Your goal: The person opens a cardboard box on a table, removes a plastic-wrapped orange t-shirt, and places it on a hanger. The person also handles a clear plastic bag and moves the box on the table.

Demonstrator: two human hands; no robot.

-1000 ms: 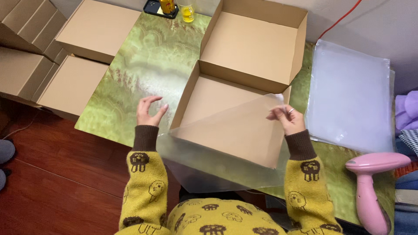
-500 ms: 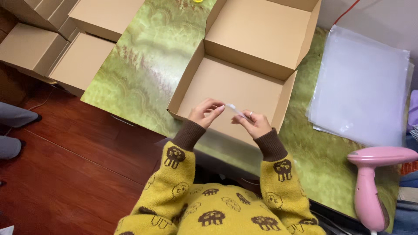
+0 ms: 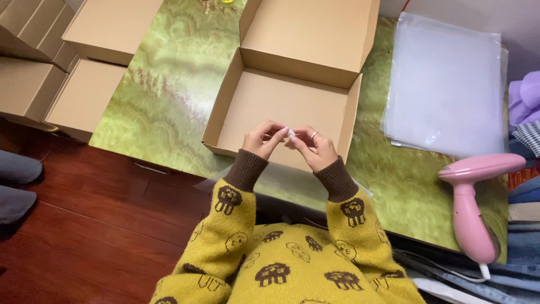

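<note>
Right now my two hands meet just above the near wall of an open cardboard box (image 3: 292,107) that sits on a green marbled table (image 3: 169,107). My left hand (image 3: 265,138) has its fingers curled, thumb and forefinger pressed together on the top edge of a clear plastic bag (image 3: 284,181). My right hand (image 3: 313,147), with a ring on one finger, pinches the same edge from the other side, so the fingertips of both hands almost touch. The bag is nearly see-through; it hangs down from my fingers over the near edge of the table, between my wrists, and its lower part lies toward my lap. How far it reaches I cannot tell.

The box is empty, its lid (image 3: 312,34) standing up at the far side. Toward the right edge of the table lies a flat stack of clear bags (image 3: 444,90). At the near right corner a pink handheld steamer (image 3: 472,202) rests with its head toward the stack. Along the left edge of the table, several closed cardboard boxes (image 3: 84,95) sit side by side, some hanging past the edge. My sleeves are yellow knit with brown cuffs and small brown figures. Below the table on the left, the floor is dark red wood (image 3: 95,225).
</note>
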